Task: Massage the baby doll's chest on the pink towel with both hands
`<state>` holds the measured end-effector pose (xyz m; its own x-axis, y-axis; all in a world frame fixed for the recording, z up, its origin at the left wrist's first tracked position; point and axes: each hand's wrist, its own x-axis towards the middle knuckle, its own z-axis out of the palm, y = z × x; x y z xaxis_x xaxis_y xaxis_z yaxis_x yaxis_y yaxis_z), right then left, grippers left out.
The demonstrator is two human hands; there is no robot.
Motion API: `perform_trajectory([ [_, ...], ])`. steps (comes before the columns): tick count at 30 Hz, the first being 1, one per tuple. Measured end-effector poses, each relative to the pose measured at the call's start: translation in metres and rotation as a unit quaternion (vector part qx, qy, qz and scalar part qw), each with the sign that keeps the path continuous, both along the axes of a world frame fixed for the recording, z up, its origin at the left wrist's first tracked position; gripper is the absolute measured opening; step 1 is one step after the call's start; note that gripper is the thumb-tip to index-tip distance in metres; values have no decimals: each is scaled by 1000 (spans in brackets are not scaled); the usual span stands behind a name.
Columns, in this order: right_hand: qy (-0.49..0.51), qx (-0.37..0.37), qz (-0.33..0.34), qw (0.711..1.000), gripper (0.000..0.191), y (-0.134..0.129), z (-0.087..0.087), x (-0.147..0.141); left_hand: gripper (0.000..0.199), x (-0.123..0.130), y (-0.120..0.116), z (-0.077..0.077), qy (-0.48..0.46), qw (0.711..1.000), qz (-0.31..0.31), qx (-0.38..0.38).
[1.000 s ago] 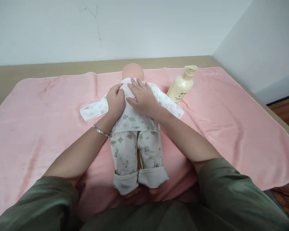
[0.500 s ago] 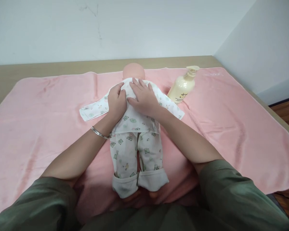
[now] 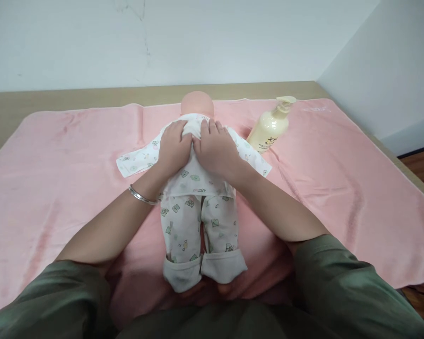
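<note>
A baby doll (image 3: 197,103) lies face down, its head away from me, dressed in a white printed top (image 3: 195,181) and matching trousers (image 3: 217,221) with turned-up cuffs. My left hand (image 3: 175,147) rests flat on the left side of its upper back, fingers stretched out. On the right side of the back lies my right hand (image 3: 217,149), also flat, with its fingers pointing toward the doll's head. The two thumbs are close together near the middle of the back. Neither hand grips anything. The doll's face is hidden.
Beneath the doll a pink blanket (image 3: 74,188) covers most of the wooden table (image 3: 134,94). A cream pump bottle (image 3: 270,126) stands tilted beyond the doll's right sleeve. A white wall (image 3: 215,42) rises behind the table, with another wall at the right.
My right hand has turned so its fingers point more straight ahead, toward the doll's head. My left hand has shifted slightly, its fingers now flatter, and the thumbs have come closer together.
</note>
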<state>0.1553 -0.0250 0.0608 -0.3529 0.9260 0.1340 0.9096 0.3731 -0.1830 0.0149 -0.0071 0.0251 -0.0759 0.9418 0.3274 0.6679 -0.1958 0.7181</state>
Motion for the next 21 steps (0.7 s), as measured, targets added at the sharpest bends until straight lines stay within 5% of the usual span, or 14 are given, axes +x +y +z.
perform_trajectory([
  [5,-55,3,42,998,64,-18,7,-1,51,-6,6,7,-13,999,19,-47],
  [8,-15,-36,75,996,62,10,7,10,50,6,-5,12,55,998,24,-22],
  [13,59,-53,29,996,68,42,1,21,43,14,-20,24,114,993,-4,-42],
  [21,-17,39,15,999,62,-10,-4,-3,36,-2,7,14,40,998,-7,-43],
])
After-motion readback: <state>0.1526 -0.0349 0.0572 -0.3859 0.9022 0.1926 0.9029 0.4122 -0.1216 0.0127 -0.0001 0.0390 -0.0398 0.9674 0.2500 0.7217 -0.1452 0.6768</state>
